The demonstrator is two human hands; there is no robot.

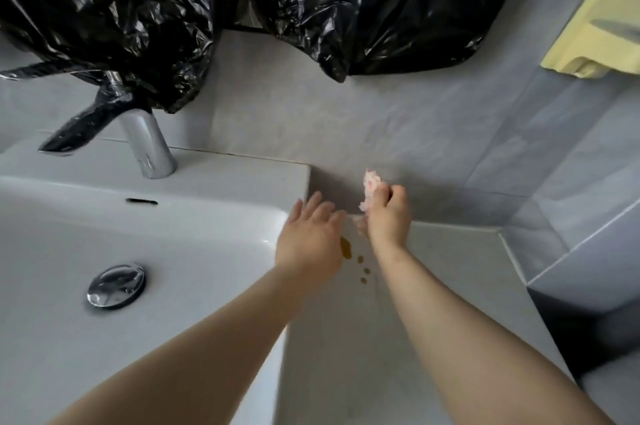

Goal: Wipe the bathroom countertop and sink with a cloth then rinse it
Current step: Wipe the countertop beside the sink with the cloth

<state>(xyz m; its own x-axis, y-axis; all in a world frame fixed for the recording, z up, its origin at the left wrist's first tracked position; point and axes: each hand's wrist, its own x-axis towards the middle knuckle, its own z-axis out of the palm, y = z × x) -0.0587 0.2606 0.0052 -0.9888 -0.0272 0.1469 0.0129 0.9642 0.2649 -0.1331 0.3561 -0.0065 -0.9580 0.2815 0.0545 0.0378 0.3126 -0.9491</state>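
My right hand (388, 215) grips a small pink-and-white cloth (369, 189), bunched up and held just above the back of the grey countertop (450, 268), close to the wall. My left hand (310, 239) hovers with fingers spread over the right rim of the white sink (145, 338), beside the right hand. Several brown stains (353, 258) dot the countertop between my two wrists. The lower part of the cloth is hidden behind my right hand.
A chrome tap (147, 144) stands at the back of the sink, and a chrome drain plug (116, 285) sits in the basin. Black plastic bags (242, 2) hang over the wall above. A yellow holder (599, 36) is mounted on the right wall.
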